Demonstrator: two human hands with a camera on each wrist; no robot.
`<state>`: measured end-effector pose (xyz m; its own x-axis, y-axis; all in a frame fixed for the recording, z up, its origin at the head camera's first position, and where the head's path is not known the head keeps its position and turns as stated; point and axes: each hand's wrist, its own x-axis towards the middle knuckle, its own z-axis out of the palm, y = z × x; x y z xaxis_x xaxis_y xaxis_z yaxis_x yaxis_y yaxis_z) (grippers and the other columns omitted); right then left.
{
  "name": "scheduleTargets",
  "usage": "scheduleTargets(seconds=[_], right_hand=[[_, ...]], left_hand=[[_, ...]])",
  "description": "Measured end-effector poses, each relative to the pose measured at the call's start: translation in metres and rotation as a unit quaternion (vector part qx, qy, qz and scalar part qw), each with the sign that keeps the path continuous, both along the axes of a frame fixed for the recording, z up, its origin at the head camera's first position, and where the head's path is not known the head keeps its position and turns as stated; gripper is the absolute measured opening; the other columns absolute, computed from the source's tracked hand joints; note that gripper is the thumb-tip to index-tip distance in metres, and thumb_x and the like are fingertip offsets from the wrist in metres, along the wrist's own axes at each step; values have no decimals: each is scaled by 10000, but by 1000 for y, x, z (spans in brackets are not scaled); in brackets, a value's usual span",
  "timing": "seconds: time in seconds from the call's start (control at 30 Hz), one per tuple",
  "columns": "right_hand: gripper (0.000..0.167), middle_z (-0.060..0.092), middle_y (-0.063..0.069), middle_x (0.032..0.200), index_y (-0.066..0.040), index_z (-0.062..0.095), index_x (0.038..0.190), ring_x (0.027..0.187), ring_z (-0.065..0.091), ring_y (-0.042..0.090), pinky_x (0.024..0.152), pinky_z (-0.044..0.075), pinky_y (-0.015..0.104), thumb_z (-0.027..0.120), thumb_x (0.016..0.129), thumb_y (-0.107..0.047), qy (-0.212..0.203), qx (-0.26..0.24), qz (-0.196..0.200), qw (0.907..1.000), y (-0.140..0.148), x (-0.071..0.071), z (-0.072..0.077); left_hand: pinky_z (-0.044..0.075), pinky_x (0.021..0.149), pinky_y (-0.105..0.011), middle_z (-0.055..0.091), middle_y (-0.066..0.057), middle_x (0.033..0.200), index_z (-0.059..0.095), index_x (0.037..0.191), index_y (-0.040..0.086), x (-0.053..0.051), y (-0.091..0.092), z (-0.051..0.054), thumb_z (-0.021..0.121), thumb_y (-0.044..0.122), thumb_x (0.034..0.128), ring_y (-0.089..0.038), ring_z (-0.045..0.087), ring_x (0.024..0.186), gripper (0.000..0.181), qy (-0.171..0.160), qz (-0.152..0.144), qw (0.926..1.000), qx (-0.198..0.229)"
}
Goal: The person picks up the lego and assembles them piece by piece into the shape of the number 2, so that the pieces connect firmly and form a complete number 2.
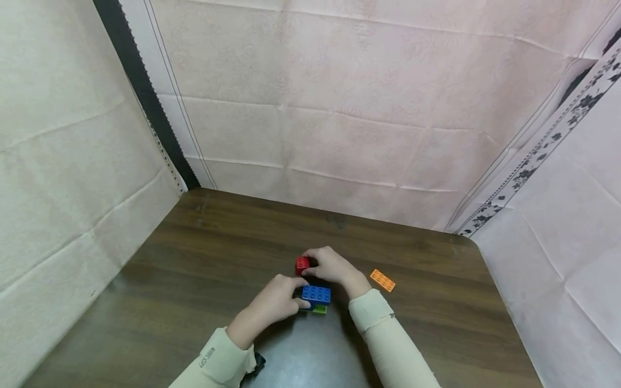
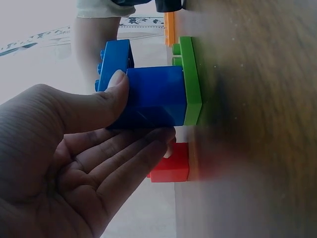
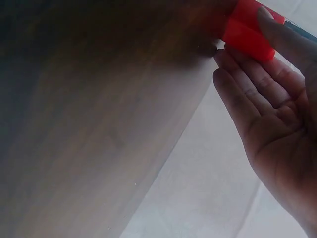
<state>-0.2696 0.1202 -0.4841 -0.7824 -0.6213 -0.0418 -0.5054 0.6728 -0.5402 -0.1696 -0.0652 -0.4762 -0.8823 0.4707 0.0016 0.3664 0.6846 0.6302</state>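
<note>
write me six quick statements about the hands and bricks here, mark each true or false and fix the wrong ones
1. The left hand grips the blue bricks. True.
2. The right hand holds the orange brick. False: it holds the red brick.
3. The green brick is underneath the blue bricks. True.
4. The orange brick lies with its studs down. False: its studs face up.
5. The red brick is attached to the blue bricks. False: it is apart from them.
6. The orange brick lies on the table, touched by neither hand. True.
</note>
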Motion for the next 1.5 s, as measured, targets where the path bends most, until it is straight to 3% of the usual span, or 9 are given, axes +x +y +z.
scheduleTargets(seconds=[0.17, 0.3, 0.53, 0.83, 1.1, 1.5], right_hand=[[308, 701, -46, 1030, -133, 682, 1223, 863, 625, 72, 838, 543, 286, 738, 939, -238, -25, -54, 20, 10000, 6, 4, 0], [321, 708, -32, 1033, -127, 674, 1219, 879, 641, 75, 844, 550, 294, 747, 932, -249, -94, -286, 46, 9995, 14, 10, 1], [313, 697, -57, 1034, -152, 672, 1214, 893, 638, 90, 810, 551, 280, 742, 935, -275, -135, -650, -83, 9978, 31, 22, 5], [328, 696, -84, 1086, -211, 666, 1221, 984, 655, 93, 881, 548, 304, 752, 924, -319, -208, -1023, -301, 9941, 46, 42, 17], [320, 698, -106, 1073, -223, 679, 1214, 986, 666, 95, 891, 556, 346, 749, 924, -339, -99, -1356, -349, 9901, 58, 62, 23], [308, 710, -116, 1051, -219, 678, 1185, 967, 681, 76, 849, 564, 295, 775, 907, -309, 194, -1757, -283, 9838, 72, 82, 30]], left_hand=[[540, 779, -312, 721, -34, 1122, 695, 1225, 76, -3, -4, -4, 783, 316, 891, -53, 626, 871, 420, 22, -245, 9997, 6], [541, 810, -314, 710, 30, 1070, 692, 1199, 106, -7, -7, -7, 776, 330, 898, -56, 633, 897, 384, -140, -465, 9987, 159], [529, 861, -334, 667, 79, 1043, 657, 1175, 152, -8, -8, -6, 771, 313, 905, -103, 621, 926, 335, -270, -709, 9967, 273], [519, 950, -413, 631, -2, 1236, 601, 1283, 136, -5, -9, 1, 770, 345, 902, -161, 606, 1116, 466, -191, -663, 9976, 102], [543, 895, -348, 666, 31, 1151, 651, 1232, 149, -6, -9, 1, 748, 308, 926, -152, 652, 1039, 358, -206, -715, 9966, 362], [548, 890, -354, 676, 47, 1116, 666, 1218, 152, -7, -9, 1, 752, 313, 922, -141, 651, 1017, 348, -183, -702, 9968, 340]])
